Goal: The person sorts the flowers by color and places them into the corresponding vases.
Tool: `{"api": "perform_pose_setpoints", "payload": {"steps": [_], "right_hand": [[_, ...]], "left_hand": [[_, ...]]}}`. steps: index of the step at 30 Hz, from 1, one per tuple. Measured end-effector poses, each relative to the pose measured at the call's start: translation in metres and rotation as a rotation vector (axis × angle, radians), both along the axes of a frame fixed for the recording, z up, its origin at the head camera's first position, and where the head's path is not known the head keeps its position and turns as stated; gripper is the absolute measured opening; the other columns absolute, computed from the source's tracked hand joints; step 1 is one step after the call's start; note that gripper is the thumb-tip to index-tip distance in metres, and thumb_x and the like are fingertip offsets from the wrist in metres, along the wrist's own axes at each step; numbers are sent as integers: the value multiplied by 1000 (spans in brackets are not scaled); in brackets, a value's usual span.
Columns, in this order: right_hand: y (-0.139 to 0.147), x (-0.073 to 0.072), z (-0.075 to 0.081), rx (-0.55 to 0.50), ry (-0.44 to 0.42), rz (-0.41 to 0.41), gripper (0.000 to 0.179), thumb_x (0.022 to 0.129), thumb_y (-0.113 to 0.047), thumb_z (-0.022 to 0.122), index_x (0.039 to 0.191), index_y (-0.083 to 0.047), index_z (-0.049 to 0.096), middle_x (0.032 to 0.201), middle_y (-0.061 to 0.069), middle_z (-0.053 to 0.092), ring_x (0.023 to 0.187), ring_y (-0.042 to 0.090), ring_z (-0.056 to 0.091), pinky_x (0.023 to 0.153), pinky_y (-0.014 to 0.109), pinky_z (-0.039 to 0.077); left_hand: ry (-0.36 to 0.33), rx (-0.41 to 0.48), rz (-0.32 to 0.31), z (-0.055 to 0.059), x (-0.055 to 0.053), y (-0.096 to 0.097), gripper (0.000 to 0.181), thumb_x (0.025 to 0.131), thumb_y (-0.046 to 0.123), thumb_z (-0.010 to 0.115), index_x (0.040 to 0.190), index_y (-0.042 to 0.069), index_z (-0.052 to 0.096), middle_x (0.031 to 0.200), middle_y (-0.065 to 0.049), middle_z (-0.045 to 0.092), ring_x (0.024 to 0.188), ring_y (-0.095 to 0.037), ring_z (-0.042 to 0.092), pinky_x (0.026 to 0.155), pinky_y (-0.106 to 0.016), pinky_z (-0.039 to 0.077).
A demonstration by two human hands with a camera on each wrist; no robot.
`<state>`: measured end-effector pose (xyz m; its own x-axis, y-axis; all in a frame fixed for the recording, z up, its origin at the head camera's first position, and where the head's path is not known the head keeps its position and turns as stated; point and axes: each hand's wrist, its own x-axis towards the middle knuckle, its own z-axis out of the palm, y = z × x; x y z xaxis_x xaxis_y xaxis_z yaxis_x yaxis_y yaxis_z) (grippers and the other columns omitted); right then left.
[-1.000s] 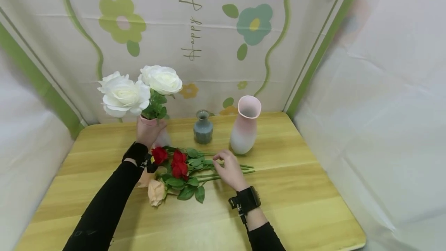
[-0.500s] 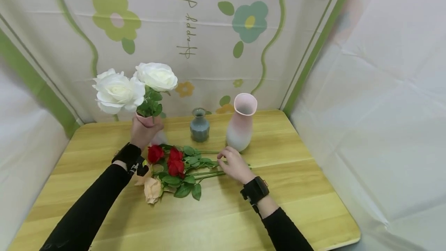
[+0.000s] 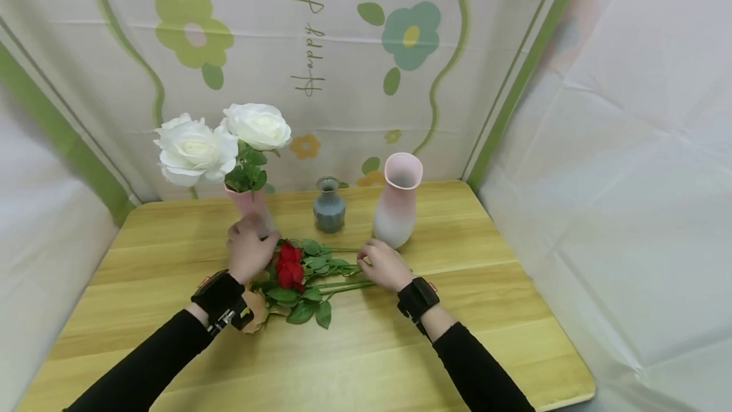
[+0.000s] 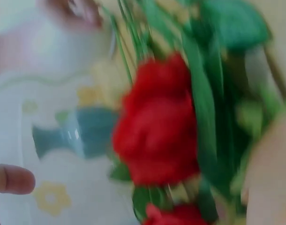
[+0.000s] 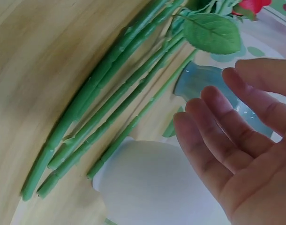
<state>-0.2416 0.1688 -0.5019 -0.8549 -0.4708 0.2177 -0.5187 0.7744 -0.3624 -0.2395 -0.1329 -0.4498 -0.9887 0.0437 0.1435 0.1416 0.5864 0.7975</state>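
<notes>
White roses (image 3: 197,150) stand in the left vase (image 3: 248,204); that portion is judged complete. Red roses (image 3: 290,270) and a peach rose (image 3: 256,311) lie on the surface (image 3: 320,361), unplaced. No flower shows in the grey vase (image 3: 328,215) or the right vase (image 3: 396,218), so most of the arranging is judged outstanding.

Left hand (image 3: 250,252): thumb and fingers apart, at the blossom end of the lying flowers, just beside the left vase; whether it touches a bloom cannot be told, the wrist view being blurred. Right hand (image 3: 386,264): fingers loosely bent, nothing held, by the stems (image 5: 89,95) and near the right vase.

Edges: all three vases stand toward the back edge, the curtain (image 3: 251,75) close behind. Gaps separate the grey vase from both neighbours. Widest room: bare wood before the flowers and rightward.
</notes>
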Motion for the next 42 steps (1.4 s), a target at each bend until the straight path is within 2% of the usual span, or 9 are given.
{"api": "perform_pose_setpoints", "payload": {"steps": [4,7,21,24,31,33,36,40,42], "right_hand": [[-3,-9,-2,8,-2,0,11,97,-13,64,99,-9,74,96,3,65,89,17,62,75,30,53],[-6,-14,-4,23,-17,-5,8,96,-12,67,96,-10,75,94,2,65,88,17,62,73,29,53],[-19,-18,-22,129,-15,43,10,90,-13,74,100,-13,77,96,1,63,86,14,63,70,23,53],[-21,-18,-24,153,-2,45,11,89,-11,75,100,-14,76,95,0,63,86,14,62,69,24,52],[-26,-17,-25,176,16,62,12,89,-11,74,101,-14,76,96,1,64,86,15,61,69,25,52],[-26,-17,-26,181,18,60,12,89,-11,74,101,-15,76,96,1,64,85,14,61,68,24,52],[-27,-18,-26,197,19,56,12,89,-11,74,101,-16,76,95,0,64,84,13,62,66,23,52],[-28,-18,-25,229,20,53,14,89,-12,75,102,-16,76,96,0,65,84,14,63,65,23,52],[-29,-18,-23,242,18,55,14,89,-12,75,102,-16,76,96,0,65,84,14,64,64,23,53]], "left_hand": [[-111,8,-36,12,12,21,64,102,26,50,140,-19,26,150,-42,1,138,-57,-2,112,-62,11],[-167,19,-101,13,9,34,75,104,27,49,150,-14,6,151,-40,2,140,-53,2,112,-58,19],[-129,0,-208,6,-55,65,72,105,31,49,154,-7,12,155,-31,15,143,-44,16,114,-52,21],[-107,39,-215,-8,-71,68,74,104,30,52,154,-6,10,156,-30,14,143,-43,16,114,-52,21],[37,12,-183,-130,-170,58,96,94,53,60,157,4,7,158,-24,15,142,-38,22,110,-47,29],[54,-1,-173,-140,-181,60,98,92,53,64,157,4,10,156,-24,21,140,-39,27,107,-48,33],[105,6,-173,-134,-180,69,97,89,54,67,156,2,19,149,-25,33,133,-39,36,104,-47,36],[39,14,-202,-104,-171,82,94,88,55,67,154,2,26,146,-24,40,132,-39,39,108,-49,34],[85,-1,-199,-119,-184,86,89,89,55,66,152,4,29,141,-24,42,127,-38,42,103,-46,37]]}}
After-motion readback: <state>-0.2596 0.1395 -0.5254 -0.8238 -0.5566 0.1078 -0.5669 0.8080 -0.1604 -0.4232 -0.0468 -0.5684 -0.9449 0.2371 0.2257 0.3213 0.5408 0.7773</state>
